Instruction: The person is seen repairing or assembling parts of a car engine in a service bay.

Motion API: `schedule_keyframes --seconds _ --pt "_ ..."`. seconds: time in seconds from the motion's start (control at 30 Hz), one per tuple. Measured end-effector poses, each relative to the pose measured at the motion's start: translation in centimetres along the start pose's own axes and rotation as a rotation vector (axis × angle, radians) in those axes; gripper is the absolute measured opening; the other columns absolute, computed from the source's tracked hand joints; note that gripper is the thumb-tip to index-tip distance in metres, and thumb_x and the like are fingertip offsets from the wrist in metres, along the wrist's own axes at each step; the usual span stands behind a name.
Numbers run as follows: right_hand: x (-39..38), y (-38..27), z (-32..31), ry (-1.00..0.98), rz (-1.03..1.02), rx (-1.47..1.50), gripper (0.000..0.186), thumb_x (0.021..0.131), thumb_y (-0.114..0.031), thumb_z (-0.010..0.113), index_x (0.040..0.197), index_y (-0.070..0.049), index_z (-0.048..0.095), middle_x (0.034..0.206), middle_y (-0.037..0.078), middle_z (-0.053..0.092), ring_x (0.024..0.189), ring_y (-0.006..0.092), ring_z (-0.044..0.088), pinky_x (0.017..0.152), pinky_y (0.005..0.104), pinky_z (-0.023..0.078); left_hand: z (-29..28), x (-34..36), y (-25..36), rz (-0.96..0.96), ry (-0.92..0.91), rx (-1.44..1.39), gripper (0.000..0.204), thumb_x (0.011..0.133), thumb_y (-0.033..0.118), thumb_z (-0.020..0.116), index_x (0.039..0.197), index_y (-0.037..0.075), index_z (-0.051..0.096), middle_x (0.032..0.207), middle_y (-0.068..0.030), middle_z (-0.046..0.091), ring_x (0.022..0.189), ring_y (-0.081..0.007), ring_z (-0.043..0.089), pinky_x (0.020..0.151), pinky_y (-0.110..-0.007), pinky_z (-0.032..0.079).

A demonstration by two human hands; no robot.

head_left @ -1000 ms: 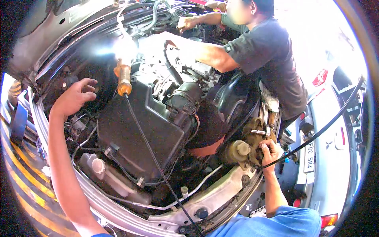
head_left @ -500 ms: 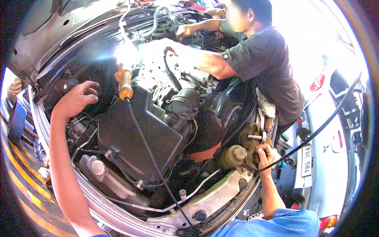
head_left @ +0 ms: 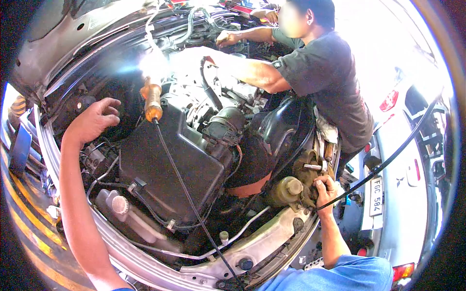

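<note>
At the left of the engine bay my left hand (head_left: pixel 94 120) hangs over dark parts, its fingers loosely bent and apart from the thumb, holding nothing. My right hand (head_left: pixel 326 190) is closed at the right fender edge, beside a tan fluid reservoir (head_left: pixel 288 190). A silver socket wrench (head_left: pixel 313 167) sticks out just above its fingers; the handle is mostly hidden in the hand. Under the wrench lies a crumpled brown rag (head_left: pixel 307 160). A lit work lamp with an orange handle (head_left: pixel 153 103) hangs above the black engine cover box (head_left: pixel 170 167).
A co-worker (head_left: pixel 323 72) leans in from the right, both arms over the engine. The lamp's black cord (head_left: pixel 187 194) crosses the bay; another black cable (head_left: pixel 388 162) runs at the right. A washer bottle with a white cap (head_left: pixel 120 205) sits front left. A light-coloured vehicle (head_left: pixel 403 184) stands behind.
</note>
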State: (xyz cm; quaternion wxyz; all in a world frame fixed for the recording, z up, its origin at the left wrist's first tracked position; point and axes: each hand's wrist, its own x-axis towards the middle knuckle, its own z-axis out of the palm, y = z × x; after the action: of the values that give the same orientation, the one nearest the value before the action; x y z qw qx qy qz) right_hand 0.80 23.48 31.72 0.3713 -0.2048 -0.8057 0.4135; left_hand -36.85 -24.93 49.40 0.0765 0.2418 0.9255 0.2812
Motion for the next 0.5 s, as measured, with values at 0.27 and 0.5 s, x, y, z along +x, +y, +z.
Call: schedule_keyframes --seconds 0.27,0.5 --pt "0.13 -0.45 0.15 -0.011 -0.012 -0.012 0.014 0.09 -0.01 0.06 0.081 0.001 0.058 0.077 0.004 0.058 0.074 0.0116 0.052 0.07 0.0264 0.043 -0.11 0.09 0.08 -0.006 -0.01 0.0 0.051 0.084 0.016 0.065 0.13 -0.003 0.052 0.114 -0.0159 0.065 0.107 -0.0249 0.061 0.096 -0.034 0.046" --pt "0.15 -0.59 0.22 -0.003 -0.03 -0.034 0.012 0.09 -0.009 0.06 0.081 0.0 0.057 0.075 0.002 0.055 0.073 0.0105 0.049 0.069 0.026 0.042 -0.12 0.18 -0.22 0.001 -0.023 -0.01 0.052 0.084 0.016 0.066 0.13 -0.003 0.052 0.116 -0.016 0.064 0.109 -0.0239 0.061 0.096 -0.034 0.046"
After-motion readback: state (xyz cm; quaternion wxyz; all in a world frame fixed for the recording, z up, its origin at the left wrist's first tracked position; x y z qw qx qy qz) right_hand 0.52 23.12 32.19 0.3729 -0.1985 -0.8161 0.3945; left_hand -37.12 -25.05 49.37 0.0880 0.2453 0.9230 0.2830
